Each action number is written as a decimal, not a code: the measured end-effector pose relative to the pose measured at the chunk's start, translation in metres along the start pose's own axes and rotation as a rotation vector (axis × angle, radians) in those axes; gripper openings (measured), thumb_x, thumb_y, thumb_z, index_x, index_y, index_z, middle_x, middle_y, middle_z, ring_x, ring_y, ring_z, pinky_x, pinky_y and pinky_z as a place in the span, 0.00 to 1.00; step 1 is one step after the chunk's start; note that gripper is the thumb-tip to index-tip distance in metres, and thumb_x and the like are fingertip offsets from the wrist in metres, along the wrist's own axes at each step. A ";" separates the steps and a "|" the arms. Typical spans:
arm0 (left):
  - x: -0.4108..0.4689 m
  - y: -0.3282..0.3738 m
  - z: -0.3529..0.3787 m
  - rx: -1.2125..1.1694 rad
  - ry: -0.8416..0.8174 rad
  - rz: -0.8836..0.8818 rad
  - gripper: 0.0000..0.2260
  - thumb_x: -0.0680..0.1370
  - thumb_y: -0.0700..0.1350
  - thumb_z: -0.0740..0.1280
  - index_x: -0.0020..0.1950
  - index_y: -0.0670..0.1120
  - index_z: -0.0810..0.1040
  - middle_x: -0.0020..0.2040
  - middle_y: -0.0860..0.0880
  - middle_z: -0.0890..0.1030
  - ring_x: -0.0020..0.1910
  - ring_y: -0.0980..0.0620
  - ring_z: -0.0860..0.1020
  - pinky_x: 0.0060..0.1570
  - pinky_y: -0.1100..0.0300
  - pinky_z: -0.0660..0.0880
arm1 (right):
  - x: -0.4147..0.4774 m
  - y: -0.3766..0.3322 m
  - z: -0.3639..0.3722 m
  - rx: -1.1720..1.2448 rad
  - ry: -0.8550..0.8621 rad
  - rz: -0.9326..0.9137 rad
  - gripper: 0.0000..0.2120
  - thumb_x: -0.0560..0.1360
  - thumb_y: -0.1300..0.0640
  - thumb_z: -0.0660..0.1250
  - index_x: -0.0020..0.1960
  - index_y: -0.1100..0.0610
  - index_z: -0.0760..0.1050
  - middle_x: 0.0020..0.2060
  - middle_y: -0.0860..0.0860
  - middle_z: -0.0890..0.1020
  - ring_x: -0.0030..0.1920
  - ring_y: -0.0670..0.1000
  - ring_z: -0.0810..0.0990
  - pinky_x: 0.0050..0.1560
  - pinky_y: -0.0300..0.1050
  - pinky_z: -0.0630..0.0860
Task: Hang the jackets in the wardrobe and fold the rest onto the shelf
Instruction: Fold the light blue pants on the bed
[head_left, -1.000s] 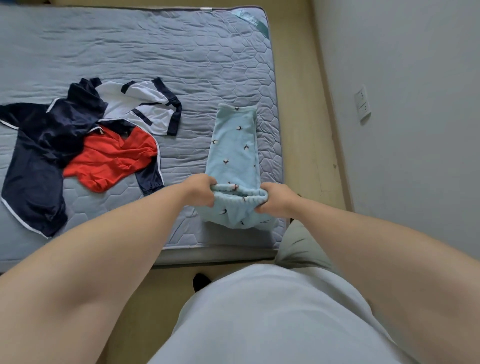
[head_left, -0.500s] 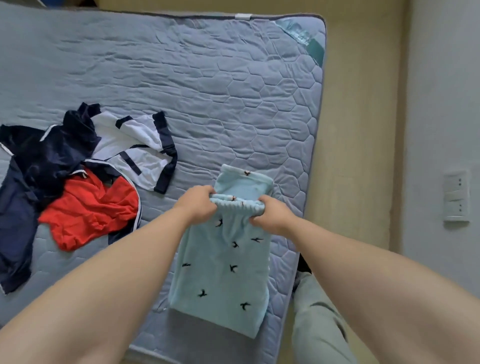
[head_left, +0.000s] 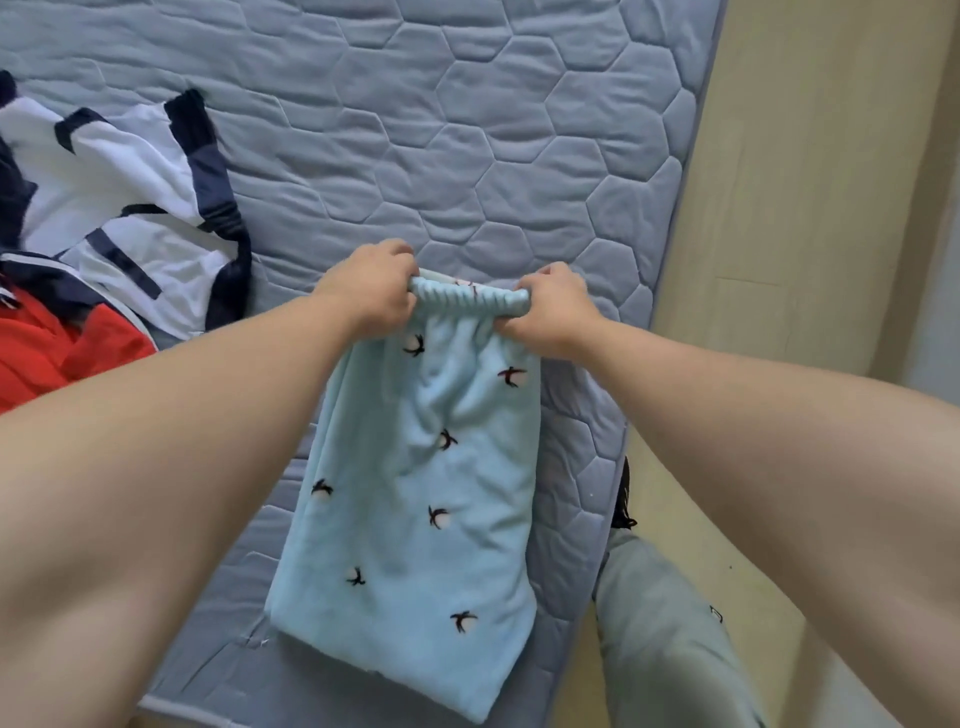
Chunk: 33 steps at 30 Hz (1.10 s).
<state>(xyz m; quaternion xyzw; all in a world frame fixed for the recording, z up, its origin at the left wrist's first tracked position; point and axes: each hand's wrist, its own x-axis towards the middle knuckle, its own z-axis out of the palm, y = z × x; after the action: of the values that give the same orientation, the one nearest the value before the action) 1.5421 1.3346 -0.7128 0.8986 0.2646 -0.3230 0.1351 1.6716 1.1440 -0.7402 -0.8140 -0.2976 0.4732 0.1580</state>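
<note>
Light blue trousers with small dark bird prints (head_left: 415, 509) lie folded over on the near right corner of the grey quilted mattress (head_left: 467, 130). My left hand (head_left: 369, 286) grips the left end of the gathered elastic waistband, and my right hand (head_left: 553, 306) grips its right end. The waistband is folded away from me, over the far part of the trousers. At the left edge lies a heap of a white and navy jacket (head_left: 130, 192), a navy garment and a red garment (head_left: 57, 348).
The mattress edge runs down the right, with a strip of pale wooden floor (head_left: 779, 208) beside it. My own leg in grey trousers (head_left: 665, 639) stands at the bed's near right corner. The wall rises at the far right.
Both hands carried the waistband away from me over the trousers, folding them in half. The camera has leaned in closer over the bed.
</note>
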 end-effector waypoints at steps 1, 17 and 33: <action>0.006 -0.002 0.000 0.002 -0.001 0.003 0.13 0.79 0.45 0.62 0.63 0.45 0.76 0.68 0.46 0.72 0.66 0.42 0.71 0.61 0.47 0.71 | 0.005 0.001 0.000 0.002 0.004 0.015 0.16 0.73 0.45 0.69 0.57 0.52 0.78 0.62 0.55 0.73 0.65 0.57 0.69 0.65 0.55 0.72; 0.048 0.024 0.000 0.375 -0.377 0.028 0.19 0.65 0.44 0.72 0.55 0.51 0.77 0.48 0.49 0.77 0.49 0.43 0.78 0.44 0.54 0.75 | 0.039 -0.019 -0.014 -0.225 -0.331 0.092 0.25 0.57 0.52 0.82 0.52 0.57 0.83 0.48 0.54 0.84 0.47 0.57 0.84 0.52 0.53 0.83; -0.125 -0.012 -0.018 0.316 0.179 0.161 0.30 0.65 0.55 0.77 0.61 0.50 0.68 0.58 0.47 0.76 0.58 0.42 0.75 0.55 0.47 0.68 | -0.096 -0.097 0.002 -0.531 -0.109 -0.108 0.12 0.68 0.53 0.72 0.48 0.59 0.79 0.36 0.51 0.76 0.33 0.51 0.73 0.28 0.41 0.67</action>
<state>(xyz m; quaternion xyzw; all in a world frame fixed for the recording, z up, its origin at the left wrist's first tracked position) 1.4633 1.3030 -0.6184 0.9519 0.1490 -0.2677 -0.0064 1.6015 1.1585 -0.6235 -0.7830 -0.4624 0.4127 -0.0523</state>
